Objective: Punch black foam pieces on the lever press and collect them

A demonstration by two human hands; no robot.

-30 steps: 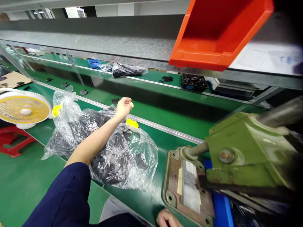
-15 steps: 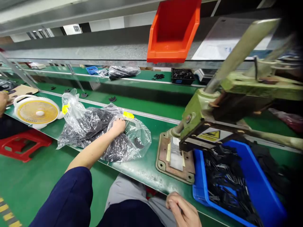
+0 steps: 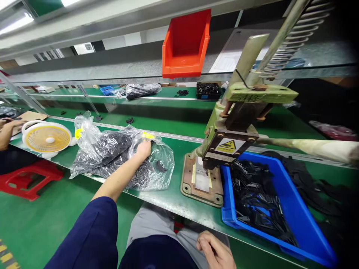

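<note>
My left hand (image 3: 143, 148) rests on a clear plastic bag (image 3: 112, 157) full of black flat parts, its fingers curled into the plastic near a yellow label (image 3: 147, 136). The bag lies on the green bench (image 3: 174, 198) to the left of a green hand press (image 3: 238, 123). My right hand (image 3: 215, 252) hovers low by my lap, below the bench's front edge, fingers curled; what they hold is hidden. A blue bin (image 3: 303, 220) of black parts stands right of the press base.
A small yellow fan (image 3: 46, 139) sits at the far left, with another person's hand (image 3: 5, 129) beside it. A red stool (image 3: 25, 179) stands on the floor. An orange bin (image 3: 186, 45) hangs overhead. Behind runs a green conveyor (image 3: 168, 125) carrying black pieces.
My left hand came down from above the conveyor onto the bag. My right hand shifted a little right along the bench edge. The view swung right, showing the press and blue bin.
</note>
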